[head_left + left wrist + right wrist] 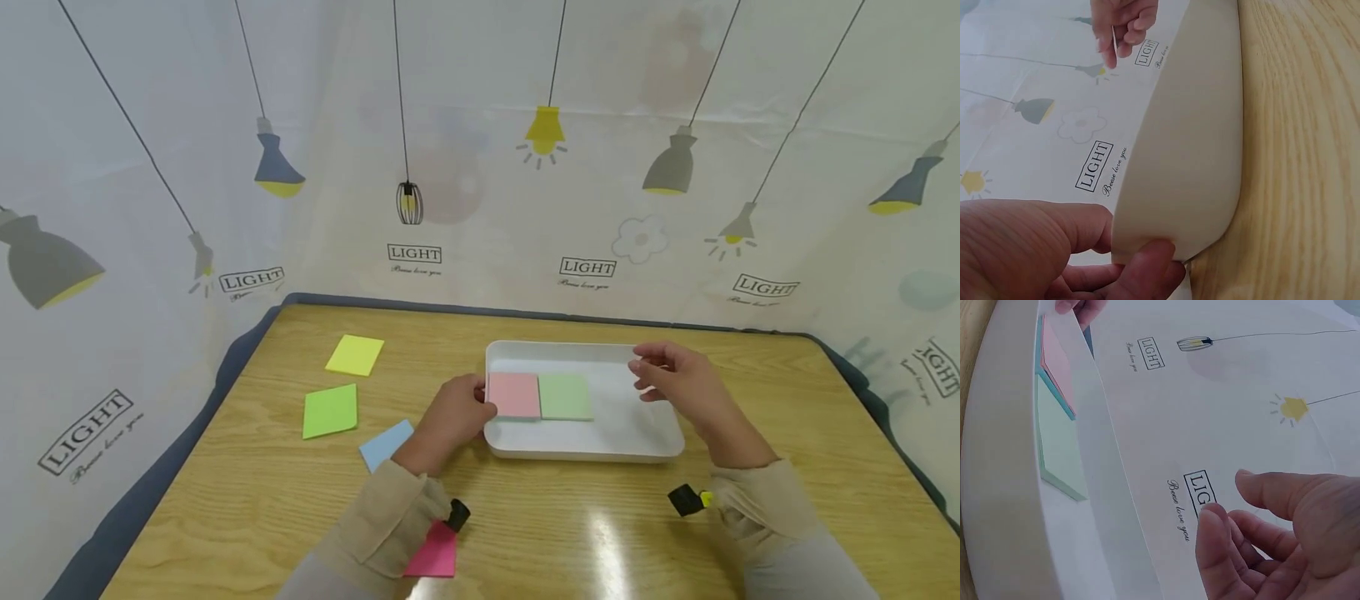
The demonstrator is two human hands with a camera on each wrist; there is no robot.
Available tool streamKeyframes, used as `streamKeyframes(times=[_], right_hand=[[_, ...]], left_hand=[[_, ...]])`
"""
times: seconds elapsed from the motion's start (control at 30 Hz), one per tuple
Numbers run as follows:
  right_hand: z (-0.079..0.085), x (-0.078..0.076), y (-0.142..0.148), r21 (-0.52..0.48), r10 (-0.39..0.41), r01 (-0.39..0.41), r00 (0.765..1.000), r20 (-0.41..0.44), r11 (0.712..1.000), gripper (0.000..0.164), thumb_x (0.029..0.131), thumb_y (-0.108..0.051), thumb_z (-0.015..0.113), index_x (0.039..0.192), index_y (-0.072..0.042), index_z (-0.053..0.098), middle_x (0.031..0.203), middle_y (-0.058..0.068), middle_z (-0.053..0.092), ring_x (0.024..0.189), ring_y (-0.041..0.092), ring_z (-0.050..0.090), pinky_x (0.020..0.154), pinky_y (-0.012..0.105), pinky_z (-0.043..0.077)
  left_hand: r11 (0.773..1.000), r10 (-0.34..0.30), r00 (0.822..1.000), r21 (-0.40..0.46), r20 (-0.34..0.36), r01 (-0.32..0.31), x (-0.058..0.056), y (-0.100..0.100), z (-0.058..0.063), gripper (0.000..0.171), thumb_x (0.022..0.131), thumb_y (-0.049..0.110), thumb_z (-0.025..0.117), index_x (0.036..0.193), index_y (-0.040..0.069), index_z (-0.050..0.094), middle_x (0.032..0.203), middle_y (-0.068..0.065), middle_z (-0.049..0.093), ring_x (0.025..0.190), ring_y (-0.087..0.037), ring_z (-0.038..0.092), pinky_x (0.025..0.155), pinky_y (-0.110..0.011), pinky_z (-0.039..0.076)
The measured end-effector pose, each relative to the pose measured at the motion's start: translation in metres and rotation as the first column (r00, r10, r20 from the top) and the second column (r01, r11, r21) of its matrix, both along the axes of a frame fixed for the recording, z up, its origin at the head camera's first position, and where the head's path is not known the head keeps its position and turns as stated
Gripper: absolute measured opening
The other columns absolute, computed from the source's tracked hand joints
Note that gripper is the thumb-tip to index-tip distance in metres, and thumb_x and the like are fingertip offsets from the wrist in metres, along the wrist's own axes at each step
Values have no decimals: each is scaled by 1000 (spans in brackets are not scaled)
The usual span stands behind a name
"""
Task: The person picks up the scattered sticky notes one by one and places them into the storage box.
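A white rectangular tray [622, 433] stands on the wooden table. My left hand [457, 408] pinches its left end wall, and the left wrist view shows the thumb and fingers [1150, 269] on either side of that wall. Inside the tray lie a pink sticky-note pad [513, 394] and a pale green pad [566, 396], side by side at the left. A blue layer [1039, 344] shows under the pink pad in the right wrist view. My right hand [678, 383] hovers over the tray's back right corner, fingers loosely bent, thumb and forefinger apart, holding nothing.
Left of the tray lie a yellow pad [356, 356], a bright green pad [330, 411] and a light blue pad [386, 444] partly covered by my left arm. A magenta pad [435, 557] shows beside the left sleeve. A lamp-printed curtain [480, 275] borders the table.
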State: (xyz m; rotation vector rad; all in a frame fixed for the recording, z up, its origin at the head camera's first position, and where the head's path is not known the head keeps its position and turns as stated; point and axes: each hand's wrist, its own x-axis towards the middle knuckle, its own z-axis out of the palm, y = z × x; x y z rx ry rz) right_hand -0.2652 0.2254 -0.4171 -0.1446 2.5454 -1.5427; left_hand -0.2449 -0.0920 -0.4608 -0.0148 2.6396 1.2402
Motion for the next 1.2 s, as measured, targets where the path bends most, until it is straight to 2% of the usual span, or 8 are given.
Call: streamKeyframes(times=[0.17,0.23,0.33,0.47,0.57,0.77,0.9,1.2], right_hand=[[-6,9,16,117,-76,87,993,-94,989,54,90,-42,56,129,-5,49,109,15,54,91,26,57,69,27,56],[-9,12,21,183,-90,113,987,-131,977,54,90,-42,56,128,-4,49,108,15,54,90,26,56,69,29,56],[-12,13,27,285,-107,144,984,-142,948,57,90,-43,56,130,-3,47,111,16,53,95,25,52,73,35,55],[-17,10,31,349,-94,120,992,-89,929,66,90,-44,56,136,0,40,119,19,50,102,29,51,76,40,54],[-22,7,32,360,-72,78,997,-28,930,69,90,-41,56,139,2,34,123,23,48,102,31,53,75,40,55],[-32,2,33,434,-41,16,998,49,901,66,90,-39,56,137,3,36,122,26,50,103,34,50,81,46,50],[-36,0,34,459,-35,10,998,45,888,63,91,-38,55,136,2,38,121,27,51,103,35,49,83,50,48],[-43,-2,40,459,-19,24,1000,-15,888,49,92,-24,53,130,5,45,113,25,55,97,32,51,79,46,48]], left_hand=[[1000,0,1000,-30,1,0,1,0,-4,31,83,20,60,112,7,60,100,-6,61,79,-16,55,62,-30,53],[999,3,1000,-33,4,-3,3,0,-6,30,83,20,61,110,8,60,98,-6,61,78,-16,55,63,-30,52],[1000,5,1000,-24,9,-5,4,1,-8,27,83,19,60,108,8,61,96,-5,61,77,-16,55,62,-30,52],[1000,14,1000,-13,7,-13,3,0,-4,25,83,17,59,106,8,60,93,-4,61,74,-16,56,59,-29,52],[1000,13,1000,-16,1,-13,3,-1,-1,25,83,17,59,106,8,60,94,-5,61,74,-16,56,59,-29,52],[1000,7,1000,-16,2,-7,4,0,1,25,83,17,58,107,7,60,94,-5,61,74,-16,56,59,-29,52],[1000,5,1000,-20,-6,-5,3,0,0,26,83,17,58,107,8,61,94,-4,62,74,-16,56,59,-28,52],[1000,2,1000,-14,-14,-2,0,2,0,23,82,17,58,103,10,61,91,-2,62,74,-16,55,60,-29,51]])
